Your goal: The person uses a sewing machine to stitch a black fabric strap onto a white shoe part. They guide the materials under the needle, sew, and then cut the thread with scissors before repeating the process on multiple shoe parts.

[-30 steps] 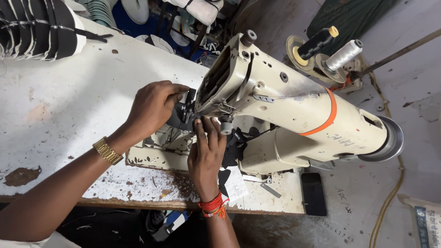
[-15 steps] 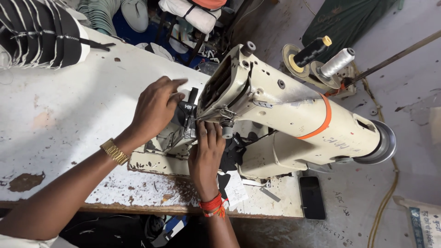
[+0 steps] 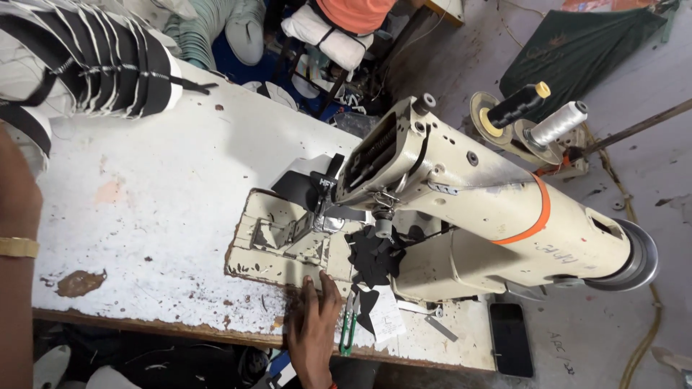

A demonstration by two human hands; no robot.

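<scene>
My right hand (image 3: 314,325) lies flat on the worn white table (image 3: 158,216) at its front edge, against the base of a cream sewing machine (image 3: 476,209). It holds nothing, and its fingers point toward the machine. Green-handled snips (image 3: 347,325) lie just right of it. Black cut pieces (image 3: 371,259) sit bunched under the machine's needle area. My left hand (image 3: 16,189) is at the far left edge, above a gold bracelet (image 3: 17,247). It is mostly cut off by the frame and far from the machine.
A stack of black-and-white stitched pieces (image 3: 94,65) sits at the table's back left. A black thread spool (image 3: 515,106) and a white spool (image 3: 559,122) stand behind the machine. A dark phone (image 3: 510,338) lies at the front right. Another person in orange (image 3: 357,14) sits beyond the table.
Both hands have left the needle area. My left hand pulled far to the left edge, and my right hand dropped back to the table's front edge. The view shifted right.
</scene>
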